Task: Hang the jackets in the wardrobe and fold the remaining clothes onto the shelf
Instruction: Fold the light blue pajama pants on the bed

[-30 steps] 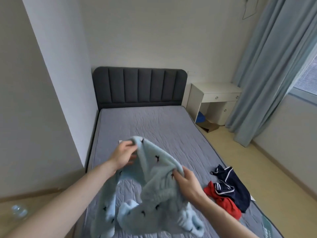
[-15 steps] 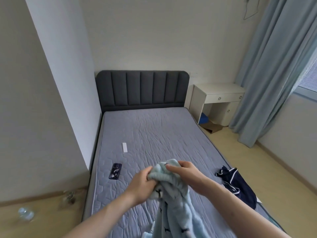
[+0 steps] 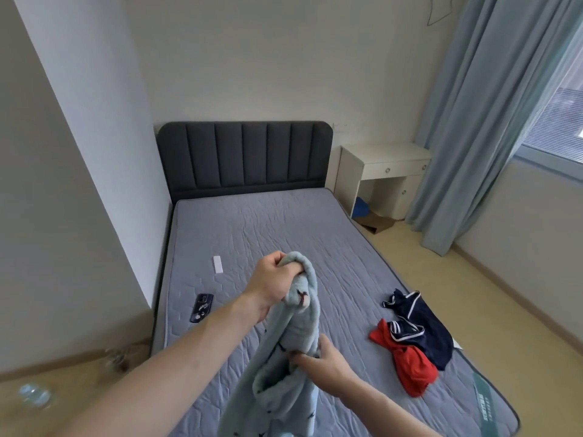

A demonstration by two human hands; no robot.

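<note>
While raised above the mattress: the left hand point(image 3: 273, 283) is clenched round the bunched top of the pale blue fleece garment with small dark motifs point(image 3: 291, 348).
Left arm: forearm extends up from the lower left, wrist bent toward the garment.
Right hand point(image 3: 325, 365): lower and nearer, fingers pinching a fold of the same garment at mid-length.
Garment position: suspended between both hands over the near half of the bed; lower part hangs out of view.
Grey quilted mattress point(image 3: 268, 228): bears a navy garment with white trim point(image 3: 422, 326) touching a red garment point(image 3: 410, 367) near the right edge, a dark phone point(image 3: 201, 307) and a small white rectangular item point(image 3: 217, 264) near the left edge.
White bedside desk point(image 3: 383, 171): a blue object point(image 3: 362, 208) sits in its open lower space; a flat brown cardboard piece point(image 3: 377, 223) lies on the floor just in front.
</note>
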